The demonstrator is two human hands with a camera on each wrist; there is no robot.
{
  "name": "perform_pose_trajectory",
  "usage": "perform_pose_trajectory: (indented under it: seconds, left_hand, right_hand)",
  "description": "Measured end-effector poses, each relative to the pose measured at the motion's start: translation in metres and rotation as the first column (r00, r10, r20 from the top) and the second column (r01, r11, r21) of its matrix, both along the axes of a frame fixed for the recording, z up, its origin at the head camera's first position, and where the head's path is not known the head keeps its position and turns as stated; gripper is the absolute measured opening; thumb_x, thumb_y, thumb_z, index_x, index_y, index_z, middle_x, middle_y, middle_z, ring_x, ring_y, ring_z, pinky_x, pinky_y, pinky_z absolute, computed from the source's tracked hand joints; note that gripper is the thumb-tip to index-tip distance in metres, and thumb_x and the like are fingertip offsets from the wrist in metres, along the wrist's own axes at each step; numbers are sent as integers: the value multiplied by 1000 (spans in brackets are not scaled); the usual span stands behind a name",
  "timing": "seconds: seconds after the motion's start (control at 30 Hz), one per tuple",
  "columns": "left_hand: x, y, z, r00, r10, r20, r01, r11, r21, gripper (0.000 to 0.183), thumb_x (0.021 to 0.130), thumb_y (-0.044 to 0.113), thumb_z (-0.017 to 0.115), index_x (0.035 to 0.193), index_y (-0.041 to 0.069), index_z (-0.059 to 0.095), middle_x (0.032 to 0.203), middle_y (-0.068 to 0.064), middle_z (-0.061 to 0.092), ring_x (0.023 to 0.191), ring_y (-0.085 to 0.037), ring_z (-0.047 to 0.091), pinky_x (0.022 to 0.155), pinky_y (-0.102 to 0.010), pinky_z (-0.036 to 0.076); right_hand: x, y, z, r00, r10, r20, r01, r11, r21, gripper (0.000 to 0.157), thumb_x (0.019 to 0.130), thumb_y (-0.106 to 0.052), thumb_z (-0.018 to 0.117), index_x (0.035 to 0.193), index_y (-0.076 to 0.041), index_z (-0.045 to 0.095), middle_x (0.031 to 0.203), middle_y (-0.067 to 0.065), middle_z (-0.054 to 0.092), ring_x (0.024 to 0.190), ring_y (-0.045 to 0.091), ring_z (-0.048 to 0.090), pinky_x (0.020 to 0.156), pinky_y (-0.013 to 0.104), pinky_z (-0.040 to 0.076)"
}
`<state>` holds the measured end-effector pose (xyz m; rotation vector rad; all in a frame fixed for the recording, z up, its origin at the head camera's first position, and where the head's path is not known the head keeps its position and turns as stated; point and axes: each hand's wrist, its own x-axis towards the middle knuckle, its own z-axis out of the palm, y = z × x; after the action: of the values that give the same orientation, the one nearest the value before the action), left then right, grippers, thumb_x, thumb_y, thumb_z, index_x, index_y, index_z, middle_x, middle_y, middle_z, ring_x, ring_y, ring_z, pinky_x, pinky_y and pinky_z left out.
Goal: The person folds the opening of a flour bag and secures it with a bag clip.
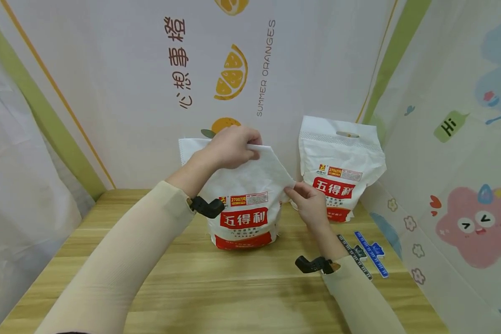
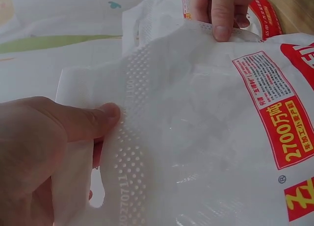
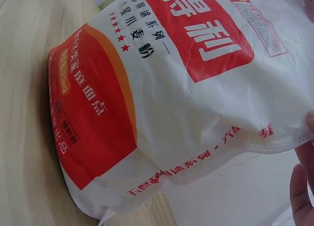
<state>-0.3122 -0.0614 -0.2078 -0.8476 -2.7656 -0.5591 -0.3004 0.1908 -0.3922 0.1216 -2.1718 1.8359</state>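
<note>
A white flour bag (image 1: 244, 218) with a red label stands upright at the middle of the table. At its top, my left hand (image 1: 234, 146) grips the handle strip, fingers passing through the handle slot in the left wrist view, thumb (image 2: 105, 119) on the near face. The bag's right side edge is pinched by my right hand (image 1: 311, 204), just below the top corner. In the right wrist view the lower part of the flour bag (image 3: 206, 103) bulges, its base on the wood and a printed side seam running toward my fingers.
A second, matching flour bag (image 1: 342, 148) stands behind to the right. On the table's right lie a blue strip (image 1: 373, 253) and a dark strip (image 1: 355, 255), each with notched markings and a crown-shaped piece. Printed curtains (image 1: 125, 93) hang behind and at the sides.
</note>
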Motion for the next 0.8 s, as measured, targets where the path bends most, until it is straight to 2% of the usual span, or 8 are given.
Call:
perform_pose_trajectory:
  seconds: [0.17,0.3,0.47,0.63,0.8]
  left_hand:
    - [1,-3,1,999,-30,32,30,999,20,4,102,19,78,101,15,75,104,-4,76,95,-26,64,87,-41,52]
    - [2,-8,4,991,-118,69,113,992,62,8,100,18,79,108,16,79,112,-3,78,106,-25,67,97,-42,56]
    - [5,-15,9,972,-217,95,208,973,96,18,96,27,87,111,18,83,124,-2,76,124,-26,64,110,-46,54]
    - [7,-15,7,963,-255,91,247,965,91,19,100,38,83,103,20,86,115,0,77,115,-21,66,106,-44,54]
    - [8,-11,1,972,-230,42,230,973,24,30,105,43,74,93,18,86,104,-1,77,102,-20,67,95,-41,56]
  right_hand:
    - [1,2,-2,999,33,15,-33,999,-20,33,101,-27,82,127,-6,79,120,6,80,107,12,74,92,24,62]
    - [4,6,-3,996,83,24,-82,996,-46,34,104,-24,78,132,-4,75,121,0,78,110,11,73,97,25,62]
    - [11,13,-2,991,137,1,-135,982,-130,36,107,-22,73,138,-5,71,122,-9,76,117,11,70,102,23,59]
    - [14,16,-3,982,180,-48,-186,963,-195,28,111,-20,66,132,-5,74,121,-11,76,118,13,70,105,26,58]
    - [14,14,-6,979,197,-55,-203,965,-163,37,113,-25,62,133,3,72,119,-13,77,118,13,70,106,27,58]
